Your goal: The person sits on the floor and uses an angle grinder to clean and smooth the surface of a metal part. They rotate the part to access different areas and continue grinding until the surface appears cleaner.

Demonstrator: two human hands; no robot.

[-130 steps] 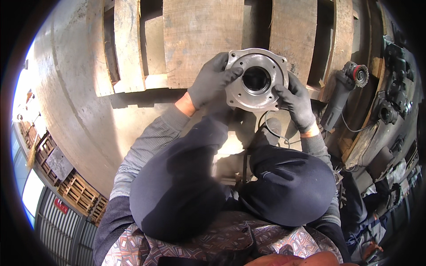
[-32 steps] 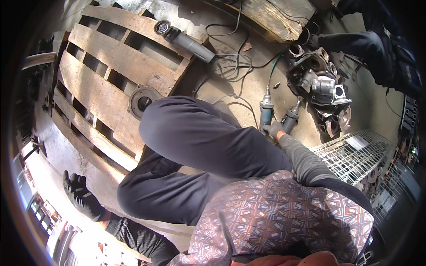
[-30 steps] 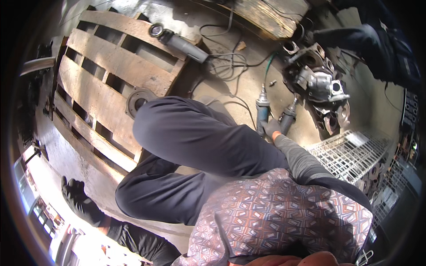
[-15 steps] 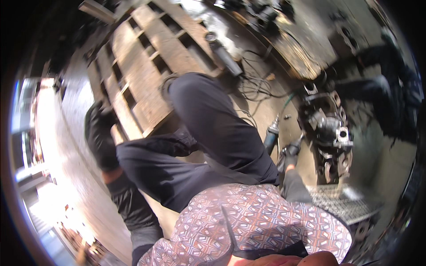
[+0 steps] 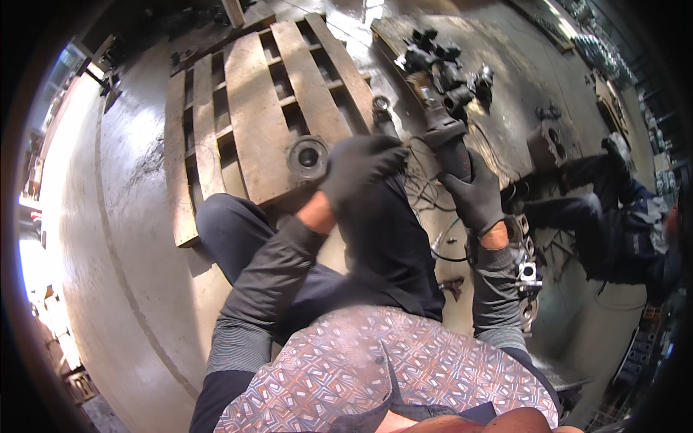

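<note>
My right hand (image 5: 476,196), in a black glove, grips the body of a corded power tool (image 5: 446,141), an angle grinder by its shape, lifted above the floor. My left hand (image 5: 357,167), also gloved, hovers with fingers spread just left of the tool, beside its head (image 5: 382,114); motion blur hides whether it touches. A round metal flange with a centre bore (image 5: 308,157) lies on the wooden pallet (image 5: 249,108), just left of my left hand. I am sitting with knees bent in dark trousers.
Dark machine parts (image 5: 440,61) are heaped beyond the tool. Cables (image 5: 426,189) trail over the concrete floor. Another person in dark clothes (image 5: 613,209) sits at the right. A metal housing (image 5: 525,278) lies by my right forearm.
Earlier both hands held the flange; it now lies on the pallet. My view swung around, my right hand picked the power tool off the floor, and my left hand came in front toward it.
</note>
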